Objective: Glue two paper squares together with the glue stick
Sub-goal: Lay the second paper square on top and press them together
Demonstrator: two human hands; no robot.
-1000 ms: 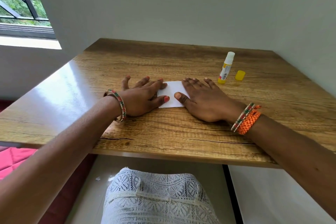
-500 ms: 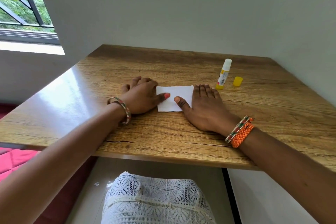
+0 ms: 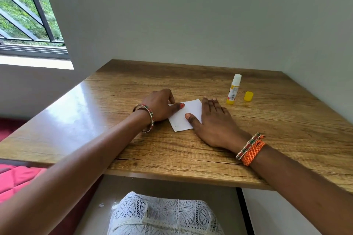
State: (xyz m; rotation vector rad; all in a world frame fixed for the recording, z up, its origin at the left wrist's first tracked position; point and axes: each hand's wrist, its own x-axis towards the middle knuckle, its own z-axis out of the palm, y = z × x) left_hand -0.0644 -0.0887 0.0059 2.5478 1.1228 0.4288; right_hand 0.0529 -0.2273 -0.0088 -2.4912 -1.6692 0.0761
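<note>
- Well, the wooden table (image 3: 248,139) sat pushed into a corner, walls along its far and right edges, with its near edge and left edge free.
- White paper (image 3: 188,114) lay flat near the middle of the top, turned a little askew, well back from every edge; whether it was one sheet or two stacked I couldn't tell.
- Bare wood stretched wide to the left of the paper and along the front.
- Off to the right and farther back stood the glue stick (image 3: 233,89), upright and uncapped, its yellow cap (image 3: 248,96) lying just beside it.
- Her right hand (image 3: 214,122) lay flat, fingers straight, pressing the paper's right side, thumb out across the sheet.
- Her left hand (image 3: 160,105) had its fingers curled under, thumb pressing the paper's left edge.
</note>
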